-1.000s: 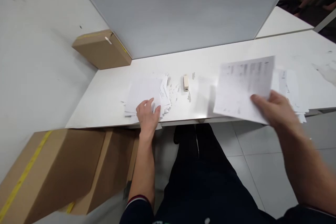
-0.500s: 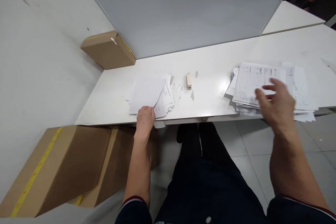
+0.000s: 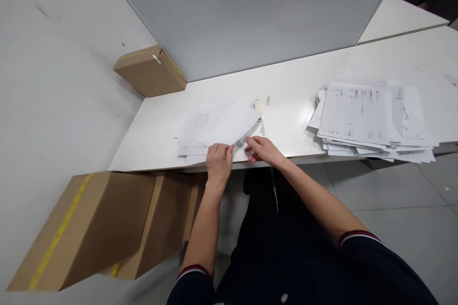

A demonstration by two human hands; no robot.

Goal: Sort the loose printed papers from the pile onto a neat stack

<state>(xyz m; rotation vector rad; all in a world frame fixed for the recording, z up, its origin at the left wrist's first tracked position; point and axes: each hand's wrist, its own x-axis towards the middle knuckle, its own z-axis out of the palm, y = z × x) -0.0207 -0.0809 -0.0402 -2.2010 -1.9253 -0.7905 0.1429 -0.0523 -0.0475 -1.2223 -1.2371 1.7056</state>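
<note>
My left hand (image 3: 219, 164) pinches the lower right corner of a white paper sheet (image 3: 231, 124), whose right side lifts and bends above the table. Under and left of it lies a small pile of printed papers (image 3: 189, 133). Just right of the sheet's edge is my right hand (image 3: 264, 149), thumb apart from its loosely curled fingers, and I see nothing in it. A small cream stapler-like object (image 3: 257, 104) lies behind, partly covered by the raised sheet.
A thick, uneven stack of printed papers (image 3: 354, 114) rests on the white table (image 3: 289, 100) at the right, overhanging the front edge. One cardboard box (image 3: 150, 72) stands in the back left corner. Larger cardboard boxes (image 3: 107, 219) sit below, left. A grey panel (image 3: 257, 14) rises behind.
My right hand has come from the right stack over to beside my left hand. My left hand has moved right, drawing the sheet with it across the pile and partly over the stapler-like object.
</note>
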